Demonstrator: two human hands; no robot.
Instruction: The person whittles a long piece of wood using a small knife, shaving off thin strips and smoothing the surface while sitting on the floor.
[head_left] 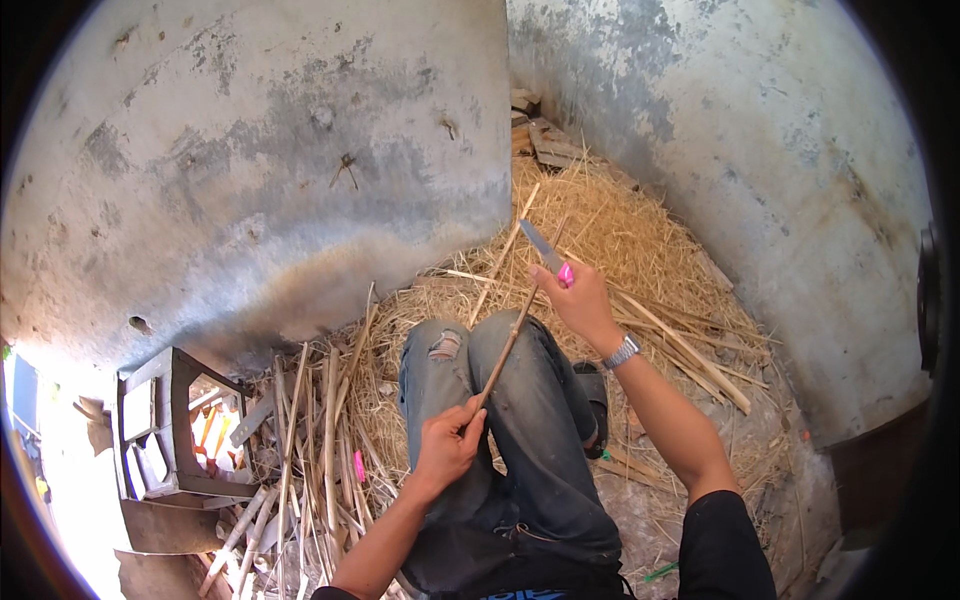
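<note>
A thin brown stick (508,345) slants up from my lap, over my right knee. My left hand (449,446) is closed around its lower end. Farther up, my right hand (583,303) grips a knife with a pink handle (566,274); its grey blade (541,243) points up and to the left. The blade lies close to the stick's upper part, but I cannot tell whether they touch. The stick's far end blends into the straw behind. A metal watch (622,351) is on my right wrist.
Pale shavings (610,225) are heaped ahead, against the walls. Long split strips (690,355) lie to the right, and several sticks (331,430) on the left, near a pink object (359,465). A wooden frame (180,430) stands at far left. A dark sandal (592,400) shows beside my leg.
</note>
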